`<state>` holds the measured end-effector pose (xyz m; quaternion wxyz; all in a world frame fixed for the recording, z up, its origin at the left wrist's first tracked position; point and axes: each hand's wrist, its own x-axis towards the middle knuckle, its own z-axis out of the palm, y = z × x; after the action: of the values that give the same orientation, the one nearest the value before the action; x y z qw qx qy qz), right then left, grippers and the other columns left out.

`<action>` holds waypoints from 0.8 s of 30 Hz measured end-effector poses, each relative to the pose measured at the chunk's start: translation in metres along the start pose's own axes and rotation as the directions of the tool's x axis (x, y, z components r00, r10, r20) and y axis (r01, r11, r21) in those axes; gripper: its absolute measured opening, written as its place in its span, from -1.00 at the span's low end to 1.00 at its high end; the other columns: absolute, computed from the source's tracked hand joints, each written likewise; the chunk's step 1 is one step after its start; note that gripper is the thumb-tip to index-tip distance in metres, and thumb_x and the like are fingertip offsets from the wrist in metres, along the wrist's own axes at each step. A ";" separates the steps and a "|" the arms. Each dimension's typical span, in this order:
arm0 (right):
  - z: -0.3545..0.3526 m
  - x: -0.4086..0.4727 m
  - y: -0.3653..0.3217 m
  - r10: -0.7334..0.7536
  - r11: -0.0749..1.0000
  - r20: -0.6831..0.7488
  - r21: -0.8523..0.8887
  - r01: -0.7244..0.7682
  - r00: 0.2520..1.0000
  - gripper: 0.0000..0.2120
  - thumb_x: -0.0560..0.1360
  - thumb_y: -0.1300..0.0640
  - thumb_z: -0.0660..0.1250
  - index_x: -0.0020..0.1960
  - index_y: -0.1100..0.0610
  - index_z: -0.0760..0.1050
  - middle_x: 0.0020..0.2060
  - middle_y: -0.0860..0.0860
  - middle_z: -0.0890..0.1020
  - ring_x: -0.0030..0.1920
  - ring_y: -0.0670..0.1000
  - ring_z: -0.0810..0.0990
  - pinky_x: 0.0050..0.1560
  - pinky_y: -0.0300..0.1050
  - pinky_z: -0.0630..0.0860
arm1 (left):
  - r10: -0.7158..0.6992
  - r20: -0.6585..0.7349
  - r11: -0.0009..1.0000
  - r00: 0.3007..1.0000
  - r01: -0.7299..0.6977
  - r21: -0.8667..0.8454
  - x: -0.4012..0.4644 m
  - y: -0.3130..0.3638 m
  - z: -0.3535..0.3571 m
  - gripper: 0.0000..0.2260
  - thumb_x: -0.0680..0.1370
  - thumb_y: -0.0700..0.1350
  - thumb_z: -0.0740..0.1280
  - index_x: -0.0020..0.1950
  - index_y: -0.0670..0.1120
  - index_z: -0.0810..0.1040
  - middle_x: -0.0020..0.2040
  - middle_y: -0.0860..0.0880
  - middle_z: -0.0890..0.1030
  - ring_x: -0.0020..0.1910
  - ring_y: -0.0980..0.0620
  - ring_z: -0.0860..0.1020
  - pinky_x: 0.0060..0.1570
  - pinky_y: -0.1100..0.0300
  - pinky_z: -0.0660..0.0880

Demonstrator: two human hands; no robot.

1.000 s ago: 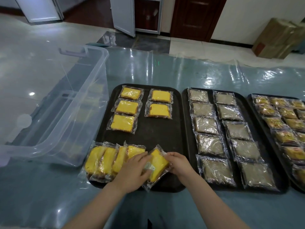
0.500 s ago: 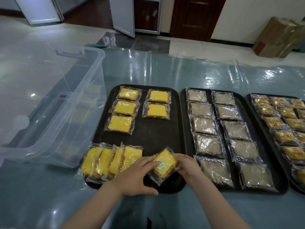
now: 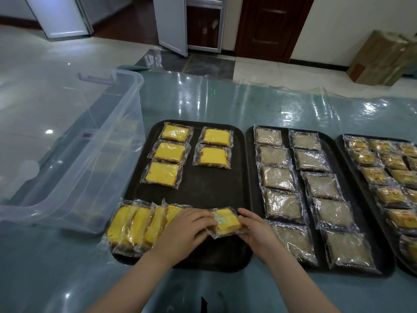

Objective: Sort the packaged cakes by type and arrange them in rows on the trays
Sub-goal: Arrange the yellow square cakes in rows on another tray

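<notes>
A wrapped yellow cake [image 3: 226, 222] is held above the near part of the left black tray [image 3: 212, 188]. My left hand [image 3: 184, 233] grips its left side and my right hand [image 3: 257, 229] grips its right side. Several yellow cakes [image 3: 135, 224] lean on edge in a bunch at the tray's near left corner. At the tray's far end lie flat yellow cakes in two rows: three on the left [image 3: 169, 152] and two on the right [image 3: 214, 146]. The middle tray [image 3: 252, 168] holds two rows of grey-brown cakes [image 3: 279, 177].
A large clear plastic bin [image 3: 67, 143] stands left of the trays. A third tray [image 3: 345, 154] at the far right carries printed yellow packets [image 3: 383, 177]. Shiny plastic sheeting covers the table. Cardboard boxes [image 3: 383, 57] sit on the floor beyond.
The cake was lifted out of the leaning bunch and turned from on edge to nearly flat between both hands, shifting slightly right over the tray.
</notes>
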<state>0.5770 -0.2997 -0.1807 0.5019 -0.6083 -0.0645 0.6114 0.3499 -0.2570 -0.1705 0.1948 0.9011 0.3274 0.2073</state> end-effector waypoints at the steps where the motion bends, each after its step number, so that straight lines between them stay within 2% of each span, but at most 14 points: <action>1: -0.001 0.000 -0.001 -0.004 1.000 0.010 -0.003 0.004 1.000 -0.78 0.58 0.35 0.28 0.17 0.20 0.60 0.06 0.25 0.67 -0.02 0.14 0.65 -0.15 -0.06 0.61 | -0.013 -0.017 1.000 1.000 0.013 -0.011 0.001 0.002 -0.001 -0.75 0.53 -0.02 0.35 0.20 0.11 0.60 0.22 0.20 0.56 0.21 0.22 0.49 0.22 0.27 0.43; 4: -0.007 -0.001 -0.006 -0.009 1.000 0.072 0.018 0.007 0.997 -0.80 0.61 0.31 0.24 0.16 0.30 0.59 0.10 0.29 0.65 -0.02 0.14 0.68 -0.07 -0.05 0.63 | -0.093 -0.074 0.990 0.993 0.084 -0.111 0.006 0.007 -0.004 -0.78 0.53 -0.06 0.36 0.16 0.10 0.60 0.17 0.22 0.56 0.14 0.26 0.52 0.11 0.35 0.49; 8: -0.015 -0.004 -0.014 -0.009 0.997 0.146 0.076 -0.003 0.989 -0.68 0.65 0.16 0.15 0.17 0.35 0.57 0.05 0.33 0.66 0.05 0.22 0.68 0.03 0.01 0.65 | -0.256 -0.109 0.953 0.961 0.231 -0.196 0.012 0.008 -0.009 -0.83 0.54 0.10 0.31 0.12 0.16 0.49 0.03 0.26 0.57 0.02 0.29 0.55 -0.05 0.24 0.58; 10: -0.016 -0.005 -0.017 -0.031 0.999 0.153 0.037 0.026 0.988 -0.66 0.63 0.21 0.09 0.17 0.39 0.54 0.02 0.37 0.66 0.04 0.27 0.67 0.06 0.06 0.64 | -0.317 -0.116 0.932 0.941 0.287 -0.222 0.014 0.007 -0.011 -0.85 0.52 0.14 0.30 0.07 0.20 0.43 -0.01 0.24 0.60 -0.01 0.28 0.58 -0.09 0.23 0.59; 12: -0.017 -0.006 -0.017 -0.065 0.998 0.167 -0.016 0.069 0.984 -0.71 0.63 0.26 0.11 0.15 0.41 0.54 0.01 0.38 0.65 0.05 0.30 0.66 0.09 0.09 0.63 | -0.357 -0.122 0.920 0.926 0.326 -0.220 0.016 0.007 -0.011 -0.85 0.52 0.16 0.30 0.03 0.20 0.39 -0.03 0.20 0.62 -0.04 0.25 0.60 -0.13 0.21 0.60; 15: -0.018 -0.007 -0.018 -0.115 0.985 0.181 -0.110 0.136 0.977 -0.79 0.63 0.31 0.19 0.14 0.37 0.56 -0.03 0.36 0.67 0.02 0.27 0.68 0.01 0.03 0.66 | -0.438 -0.107 0.876 0.893 0.398 -0.272 0.018 0.006 -0.011 -0.84 0.54 0.07 0.36 0.02 0.17 0.38 -0.05 0.20 0.61 -0.05 0.29 0.58 -0.12 0.25 0.58; 19: -0.014 -0.002 -0.017 -0.168 0.936 0.164 -0.283 0.209 0.972 -0.84 0.61 0.25 0.30 0.07 0.32 0.59 -0.12 0.28 0.70 -0.10 0.19 0.71 -0.08 -0.02 0.66 | -0.520 -0.091 0.805 0.849 0.452 -0.384 0.022 -0.001 -0.009 -0.84 0.56 -0.01 0.38 0.03 0.14 0.41 -0.05 0.18 0.62 0.02 0.32 0.57 -0.11 0.22 0.59; 24: -0.009 0.010 -0.024 -0.244 0.779 0.148 -0.559 0.284 0.958 -0.83 0.61 0.21 0.31 -0.08 0.17 0.65 -0.32 0.08 0.65 -0.34 0.00 0.60 -0.29 -0.13 0.58 | -0.614 -0.030 0.736 0.788 0.559 -0.382 0.032 -0.015 -0.005 -0.86 0.57 -0.01 0.37 0.04 0.10 0.42 -0.06 0.14 0.61 -0.04 0.24 0.58 -0.08 0.19 0.58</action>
<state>0.6000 -0.2859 -0.1730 0.3728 -0.6952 -0.3475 0.5069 0.3622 -0.2236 -0.1655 0.3829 0.6821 0.5665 0.2591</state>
